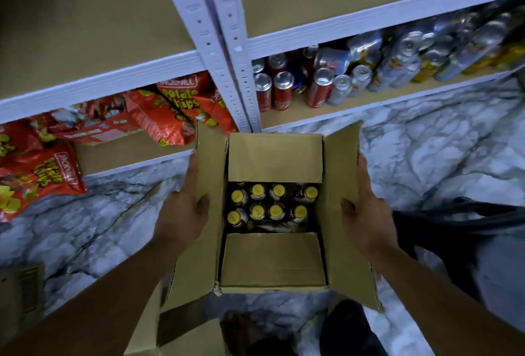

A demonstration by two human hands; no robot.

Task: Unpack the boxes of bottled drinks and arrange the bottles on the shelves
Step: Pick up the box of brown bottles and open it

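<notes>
I hold an open cardboard box (pixel 272 259) in front of me, above the floor. Inside it stand several dark bottles with yellow caps (pixel 268 203), partly hidden under the two inner flaps. My left hand (pixel 181 213) grips the box's left side, thumb hooked over the left flap. My right hand (pixel 366 213) grips the right side, thumb over the right flap. White metal shelves (pixel 235 51) with brown boards stand ahead; the upper boards are bare.
Red potato chip bags (pixel 170 111) lie on the low left shelf. Drink cans (pixel 321 83) fill the low right shelf. Another cardboard box (pixel 176 330) sits below my arms, one more at far left (pixel 20 296). Marbled floor (pixel 440 156), dark bag (pixel 460 230) right.
</notes>
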